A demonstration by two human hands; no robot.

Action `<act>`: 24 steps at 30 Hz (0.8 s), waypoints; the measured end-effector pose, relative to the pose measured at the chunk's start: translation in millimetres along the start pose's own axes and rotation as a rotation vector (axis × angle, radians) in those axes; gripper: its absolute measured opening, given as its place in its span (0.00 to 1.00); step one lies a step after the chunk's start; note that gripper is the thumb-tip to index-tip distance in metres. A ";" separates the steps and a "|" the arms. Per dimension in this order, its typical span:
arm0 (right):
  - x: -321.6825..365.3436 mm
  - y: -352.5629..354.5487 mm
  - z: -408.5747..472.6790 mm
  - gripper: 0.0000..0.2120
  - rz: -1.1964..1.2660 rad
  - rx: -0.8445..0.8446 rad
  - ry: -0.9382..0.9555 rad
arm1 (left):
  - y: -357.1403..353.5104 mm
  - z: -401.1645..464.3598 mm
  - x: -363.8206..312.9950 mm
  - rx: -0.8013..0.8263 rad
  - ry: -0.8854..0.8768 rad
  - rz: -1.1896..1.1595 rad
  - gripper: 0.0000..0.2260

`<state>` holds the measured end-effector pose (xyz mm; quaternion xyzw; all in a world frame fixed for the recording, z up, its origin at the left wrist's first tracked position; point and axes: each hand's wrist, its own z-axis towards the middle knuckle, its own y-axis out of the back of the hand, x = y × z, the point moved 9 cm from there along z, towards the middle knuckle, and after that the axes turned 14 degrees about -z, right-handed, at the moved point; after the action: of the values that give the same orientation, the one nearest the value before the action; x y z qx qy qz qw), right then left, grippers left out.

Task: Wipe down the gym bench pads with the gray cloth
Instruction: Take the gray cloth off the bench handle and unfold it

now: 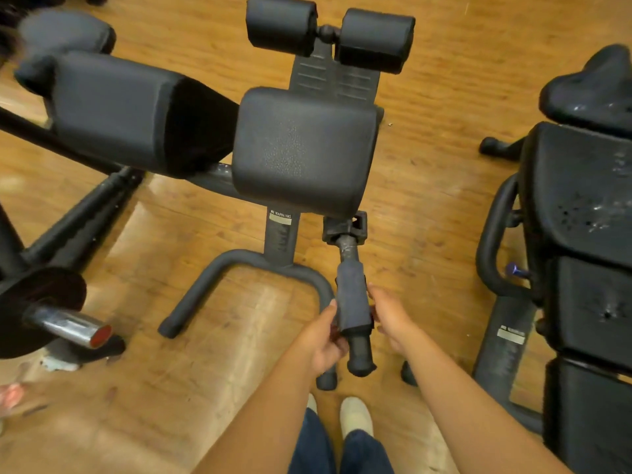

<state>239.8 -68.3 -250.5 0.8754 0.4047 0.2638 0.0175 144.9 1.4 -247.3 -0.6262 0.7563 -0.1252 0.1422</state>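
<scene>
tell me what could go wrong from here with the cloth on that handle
The gray cloth is draped over the handle bar, held by the left hand and right hand; it may slip off onto the wooden floor. The main pad and roller pads could get missed.

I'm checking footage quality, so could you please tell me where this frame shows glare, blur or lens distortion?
Head view: glare lies in pale patches on the wood floor and on the right bench; the upper left corner is motion-blurred; wide-angle bending curves the frame edges; the centre pad, the cloth on the handle and both hands, left and right, are fairly sharp.
</scene>
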 end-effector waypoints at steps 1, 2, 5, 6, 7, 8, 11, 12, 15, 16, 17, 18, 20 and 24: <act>-4.9 -6.3 1.8 0.17 0.040 0.057 -0.037 | -4.4 1.2 3.0 0.002 0.024 -0.077 0.16; -12.4 -13.5 6.4 0.17 0.061 0.110 -0.070 | -7.3 2.8 3.2 0.001 0.029 -0.138 0.16; -21.3 -22.3 12.5 0.17 0.217 0.169 -0.130 | -5.9 2.2 -3.6 -0.020 0.023 -0.297 0.12; -20.7 -18.9 15.8 0.16 0.278 0.152 -0.128 | -5.6 -0.1 -6.7 -0.010 0.024 -0.342 0.12; -17.3 -13.9 16.0 0.15 0.329 0.120 -0.120 | -5.9 -3.1 -9.8 0.013 0.023 -0.371 0.12; -13.5 -7.0 15.5 0.15 0.346 0.089 -0.104 | -5.8 -6.6 -13.2 0.040 0.020 -0.375 0.11; -2.3 22.9 13.9 0.23 0.343 -0.054 0.007 | -5.7 -23.6 -22.4 0.089 0.007 -0.290 0.07; 4.1 33.9 9.5 0.27 0.341 -0.107 0.053 | -5.0 -29.4 -25.9 0.088 0.001 -0.247 0.06; 31.5 57.0 -25.1 0.17 0.349 -0.185 0.206 | -6.3 -52.6 -39.5 0.107 -0.053 -0.168 0.06; 40.6 62.7 -39.1 0.10 0.328 -0.196 0.252 | -10.1 -62.3 -44.5 0.134 -0.080 -0.147 0.07; 49.4 67.8 -53.9 0.05 0.299 -0.208 0.300 | -16.2 -74.0 -48.4 0.172 -0.104 -0.125 0.08; 56.0 74.2 -67.2 0.04 0.257 -0.233 0.342 | -23.6 -87.2 -51.5 0.213 -0.127 -0.101 0.09; 68.9 85.6 -95.2 0.07 0.162 -0.288 0.397 | -41.6 -118.3 -56.3 0.285 -0.175 -0.050 0.11; 88.5 100.6 -150.3 0.17 -0.088 -0.394 0.390 | -82.2 -183.0 -52.4 0.431 -0.250 0.046 0.13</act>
<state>285.8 -99.8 -57.0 0.7694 0.3788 0.4999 0.1205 161.0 39.8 -44.2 -0.5748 0.7027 -0.2019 0.3675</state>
